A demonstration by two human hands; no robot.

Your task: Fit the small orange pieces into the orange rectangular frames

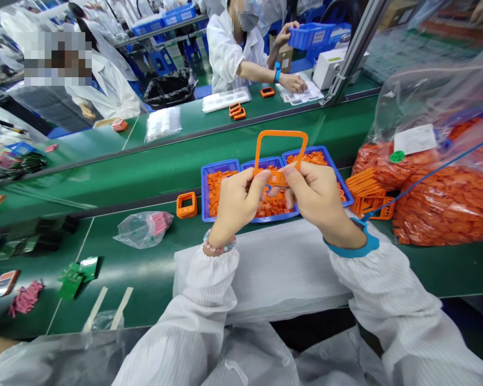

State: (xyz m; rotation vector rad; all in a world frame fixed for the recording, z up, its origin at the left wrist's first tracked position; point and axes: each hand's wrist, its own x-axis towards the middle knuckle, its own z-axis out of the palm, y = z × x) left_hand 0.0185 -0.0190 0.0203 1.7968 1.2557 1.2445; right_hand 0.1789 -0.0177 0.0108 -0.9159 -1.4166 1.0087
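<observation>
An orange plastic frame (pixel 282 133) is held up in front of me, its open window facing me. My left hand (pixel 241 199) pinches its lower left corner between thumb and fingers. At the lower right corner, my right hand (pixel 316 193) grips the same frame, thumb on the near face. Behind and below the hands stand blue bins, a left bin (pixel 203 195), a middle bin (pixel 276 216) and a right bin (pixel 326 153), filled with small orange parts. Whether a small part is under my fingers is hidden.
White sheeting (pixel 293 268) covers the bench before me. Stacked orange frames (pixel 186 205) stand left of the bins; more frames (pixel 370 195) and bulging bags of orange parts (pixel 446 198) lie right. Green circuit boards (pixel 70 280) lie farther left. Across the line, a co-worker (pixel 241 51) handles white sheets.
</observation>
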